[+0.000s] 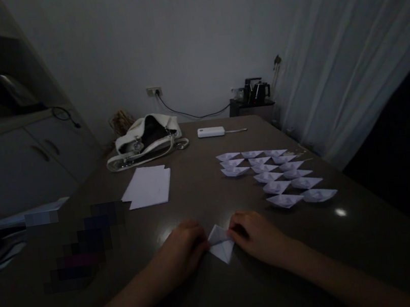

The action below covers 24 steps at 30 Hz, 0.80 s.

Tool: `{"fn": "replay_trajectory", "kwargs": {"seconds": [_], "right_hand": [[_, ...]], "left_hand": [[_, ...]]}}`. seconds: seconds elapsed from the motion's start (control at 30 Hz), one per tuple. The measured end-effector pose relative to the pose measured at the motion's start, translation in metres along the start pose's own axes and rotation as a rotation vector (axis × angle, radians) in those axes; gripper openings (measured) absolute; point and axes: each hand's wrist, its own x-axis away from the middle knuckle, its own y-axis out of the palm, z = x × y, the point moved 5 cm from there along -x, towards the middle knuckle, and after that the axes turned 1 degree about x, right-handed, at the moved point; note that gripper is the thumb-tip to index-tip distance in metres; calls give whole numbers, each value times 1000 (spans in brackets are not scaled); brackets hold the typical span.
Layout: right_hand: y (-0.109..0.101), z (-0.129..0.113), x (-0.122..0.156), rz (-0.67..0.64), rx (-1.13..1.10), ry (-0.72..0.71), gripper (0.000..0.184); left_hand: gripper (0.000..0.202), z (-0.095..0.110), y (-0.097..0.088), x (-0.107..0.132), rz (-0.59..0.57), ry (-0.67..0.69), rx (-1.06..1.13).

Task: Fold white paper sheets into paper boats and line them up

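Note:
Between my two hands is a small piece of folded white paper (222, 246), diamond-shaped with a crease across its middle. My left hand (188, 245) pinches its left corner, the fingers curled together. At the opposite corner, my right hand (254, 233) grips the paper between thumb and fingertips. The paper is low over the dark table, and I cannot tell whether it touches the surface. Beyond my right hand stand several folded paper boats (284, 200) in rows. A stack of white paper sheets (150, 186) lies farther off on the left.
A white handbag (145, 139) rests at the table's far left. Near the far edge lies a white power bank (211, 132) with a short cable. Behind the table, a black kettle (260, 92) stands on a small cabinet. A sheer curtain (328, 53) hangs at the right.

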Motion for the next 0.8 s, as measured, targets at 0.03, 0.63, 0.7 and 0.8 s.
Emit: {"fn": "replay_trajectory", "kwargs": {"seconds": [0.03,0.63,0.7,0.8], "right_hand": [[0,0,-1,-1,15,18,9],[-2,-4,-8,-98,176,73,14],[-2,-4,-9,-101,172,64,14],[0,-4,-9,-98,178,60,14]], "left_hand": [[14,-4,0,-2,-16,-60,32],[32,-10,-4,-27,-184,-246,-71],[30,-8,-4,-27,-148,-273,-151],[25,-5,-4,-30,-138,-287,-203]]}}
